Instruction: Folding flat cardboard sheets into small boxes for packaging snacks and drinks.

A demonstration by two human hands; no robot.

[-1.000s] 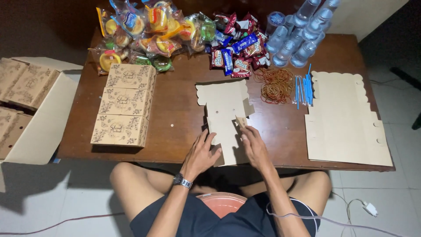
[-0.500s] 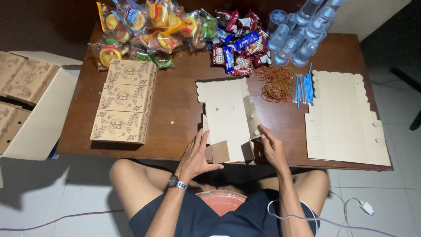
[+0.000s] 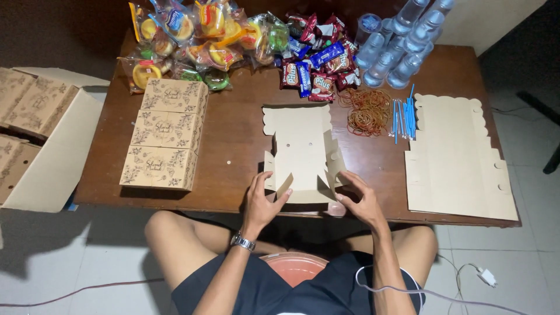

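on the table (image 3: 233,140), the box blank (image 3: 300,154) sits centre; finished boxes (image 3: 166,134) at nine o'clock, flat blanks (image 3: 458,157) at three, snacks (image 3: 233,35) at twelve, rubber bands (image 3: 367,111) at one.

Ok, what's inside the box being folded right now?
Nothing shows inside the half-folded cardboard box: only its bare tan floor with small punched holes. The left hand and right hand cover its near corners, so those spots stay hidden.
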